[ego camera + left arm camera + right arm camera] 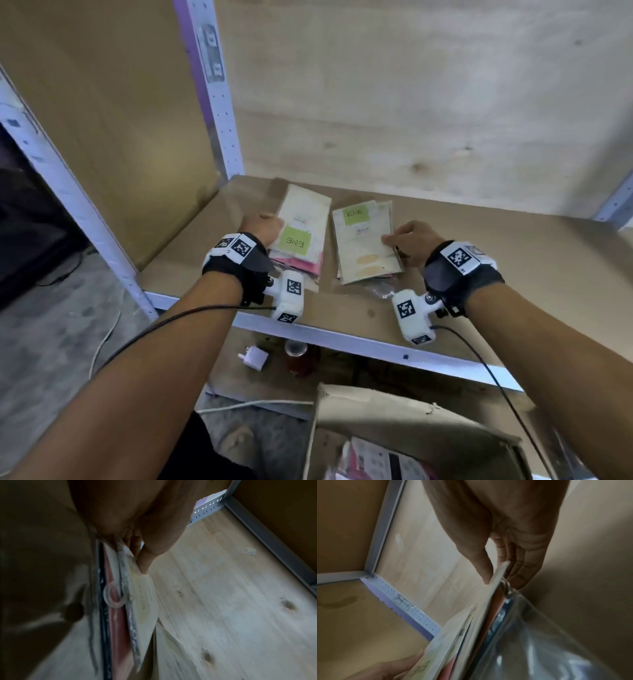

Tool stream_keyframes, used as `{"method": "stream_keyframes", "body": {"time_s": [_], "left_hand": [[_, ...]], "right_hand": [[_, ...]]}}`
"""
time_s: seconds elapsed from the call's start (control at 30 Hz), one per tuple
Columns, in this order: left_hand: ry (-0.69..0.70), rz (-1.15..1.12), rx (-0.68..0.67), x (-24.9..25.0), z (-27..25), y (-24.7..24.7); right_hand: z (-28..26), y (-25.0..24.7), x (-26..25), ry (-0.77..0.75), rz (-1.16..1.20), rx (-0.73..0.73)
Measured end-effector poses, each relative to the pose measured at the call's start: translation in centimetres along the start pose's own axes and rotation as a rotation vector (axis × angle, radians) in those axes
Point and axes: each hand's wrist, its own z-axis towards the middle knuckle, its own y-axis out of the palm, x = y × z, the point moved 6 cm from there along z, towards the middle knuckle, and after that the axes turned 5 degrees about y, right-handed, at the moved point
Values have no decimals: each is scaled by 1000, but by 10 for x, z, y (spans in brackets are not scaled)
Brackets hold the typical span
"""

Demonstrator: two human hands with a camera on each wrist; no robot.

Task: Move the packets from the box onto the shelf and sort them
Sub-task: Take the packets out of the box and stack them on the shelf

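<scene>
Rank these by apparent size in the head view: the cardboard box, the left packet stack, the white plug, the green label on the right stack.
1. cardboard box, though cut off by the frame and nearest the camera
2. left packet stack
3 and 4. green label and white plug look alike; not ranked.

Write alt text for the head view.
Two stacks of packets lie side by side on the shelf; the left hand holds the left stack, the right hand the right stack. Below stands an open box with more packets.
</scene>
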Motion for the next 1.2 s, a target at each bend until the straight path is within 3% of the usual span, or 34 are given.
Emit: {"method": "stream_keyframes", "body": {"time_s": [0.03,0.13,0.43,0.6,0.77,0.93,1.2], "left_hand": [[-6,9,36,3,21,-9],[13,55,89,-5,36,-15],[43,164,84,-19,75,-35],[52,277,47,-16,83,-44],[47,407,-63,1,51,-47],[176,457,-29,21,-7,-57],[458,92,-48,47,-134,-29]], "right_hand": [[26,20,-17,-37,-5,-18],[22,32,-15,-11,-36,-40],[26,81,-33,54,185,-183],[32,98,-44,14,116,-261],[16,85,-47,-78,-80,-243],[-29,55,-42,-112,-30,-300],[-148,-5,-13,-216,-97,-334]]}}
